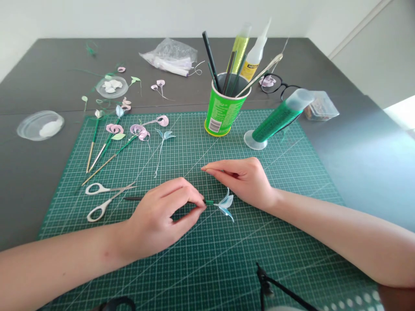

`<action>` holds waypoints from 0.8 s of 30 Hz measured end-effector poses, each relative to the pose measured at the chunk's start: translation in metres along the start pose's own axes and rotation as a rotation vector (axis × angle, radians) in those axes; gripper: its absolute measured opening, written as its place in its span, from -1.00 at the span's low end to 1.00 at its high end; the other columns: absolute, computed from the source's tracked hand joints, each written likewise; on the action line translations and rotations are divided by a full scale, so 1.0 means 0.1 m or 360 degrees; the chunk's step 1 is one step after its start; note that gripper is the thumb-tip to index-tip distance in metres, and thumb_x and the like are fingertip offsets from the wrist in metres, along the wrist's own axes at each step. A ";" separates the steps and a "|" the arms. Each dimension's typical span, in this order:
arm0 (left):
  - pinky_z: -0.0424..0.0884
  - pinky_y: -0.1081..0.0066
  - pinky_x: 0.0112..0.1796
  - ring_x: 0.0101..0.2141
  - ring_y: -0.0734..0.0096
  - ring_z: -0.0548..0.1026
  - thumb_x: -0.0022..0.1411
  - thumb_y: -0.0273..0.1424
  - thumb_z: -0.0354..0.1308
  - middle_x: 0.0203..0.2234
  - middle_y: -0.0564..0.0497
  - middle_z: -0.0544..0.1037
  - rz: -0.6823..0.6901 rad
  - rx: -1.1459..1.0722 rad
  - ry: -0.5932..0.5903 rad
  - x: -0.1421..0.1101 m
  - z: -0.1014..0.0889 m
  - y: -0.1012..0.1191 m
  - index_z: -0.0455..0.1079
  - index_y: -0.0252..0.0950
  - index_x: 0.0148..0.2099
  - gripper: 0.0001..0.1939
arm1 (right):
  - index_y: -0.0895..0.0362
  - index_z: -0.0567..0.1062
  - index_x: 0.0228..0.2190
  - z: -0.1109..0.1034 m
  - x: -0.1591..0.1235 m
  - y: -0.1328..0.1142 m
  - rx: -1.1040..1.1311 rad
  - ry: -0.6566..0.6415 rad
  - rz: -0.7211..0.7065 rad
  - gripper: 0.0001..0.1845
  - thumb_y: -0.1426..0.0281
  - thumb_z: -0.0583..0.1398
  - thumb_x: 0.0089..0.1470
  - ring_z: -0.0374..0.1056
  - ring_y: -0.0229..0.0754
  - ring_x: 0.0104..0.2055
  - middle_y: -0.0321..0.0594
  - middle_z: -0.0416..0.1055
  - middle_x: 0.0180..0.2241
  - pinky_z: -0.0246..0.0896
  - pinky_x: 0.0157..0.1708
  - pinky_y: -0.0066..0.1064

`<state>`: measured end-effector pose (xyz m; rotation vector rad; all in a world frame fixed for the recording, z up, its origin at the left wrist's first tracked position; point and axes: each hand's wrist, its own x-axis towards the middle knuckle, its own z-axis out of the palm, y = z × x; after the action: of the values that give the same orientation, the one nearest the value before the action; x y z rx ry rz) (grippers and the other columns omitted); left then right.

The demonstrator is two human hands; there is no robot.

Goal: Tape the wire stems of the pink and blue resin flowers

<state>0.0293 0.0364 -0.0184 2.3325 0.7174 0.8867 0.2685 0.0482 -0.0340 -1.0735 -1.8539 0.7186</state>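
Note:
My left hand (162,216) pinches a thin dark stick (132,198) that lies nearly level across the palm. At its right end is a green thread wrapping (210,202), and a pale blue flower (226,203) with thin pointed petals sticks out beyond my fingertips. Just above and to the right, my right hand (248,179) has thumb and forefinger pressed together, apart from the flower. Whatever that pinch holds, if anything, is too fine to make out. White-handled scissors (100,211) lie partly spread beside my left hand.
On the green cutting mat (292,250) stand a green can (223,108) of tools and a tilted green thread spool (275,123). Several flower stems surround a pink flower (114,129) at left. Glasses (272,84) and a clear box (320,106) lie behind; a black frame (266,285) is near me.

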 end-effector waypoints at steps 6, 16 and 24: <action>0.53 0.54 -0.22 -0.29 0.53 0.62 0.42 -0.64 0.24 -0.32 0.06 0.63 -0.0003 0.0063 0.0040 -0.01 0.00 0.00 0.48 -0.29 -0.17 -0.85 | 0.25 0.77 -0.18 0.00 0.01 0.00 -0.0027 -0.0013 -0.0057 -0.82 0.59 0.33 0.27 0.72 -0.22 -0.23 -0.17 0.75 -0.20 0.61 -0.21 -0.61; 0.54 0.63 -0.26 -0.33 0.58 0.59 0.48 -0.53 0.24 -0.31 0.13 0.60 -0.0107 0.0111 0.0051 -0.01 0.02 0.00 0.45 -0.27 -0.09 -0.93 | 0.25 0.77 -0.18 0.00 0.01 0.02 -0.0036 -0.0002 -0.0065 -0.83 0.58 0.33 0.27 0.73 -0.20 -0.18 -0.16 0.75 -0.19 0.61 -0.15 -0.61; 0.49 0.58 -0.36 -0.41 0.58 0.56 0.48 -0.51 0.25 -0.33 0.11 0.56 -0.0179 0.0132 -0.0029 -0.01 0.03 0.00 0.51 -0.27 -0.16 -0.92 | 0.28 0.77 -0.18 0.01 0.02 0.00 -0.0061 -0.0001 -0.0064 -0.83 0.58 0.32 0.27 0.72 -0.22 -0.22 -0.15 0.75 -0.20 0.60 -0.20 -0.63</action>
<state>0.0312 0.0354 -0.0209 2.3430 0.8837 0.7991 0.2672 0.0503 -0.0334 -1.0578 -1.8913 0.6623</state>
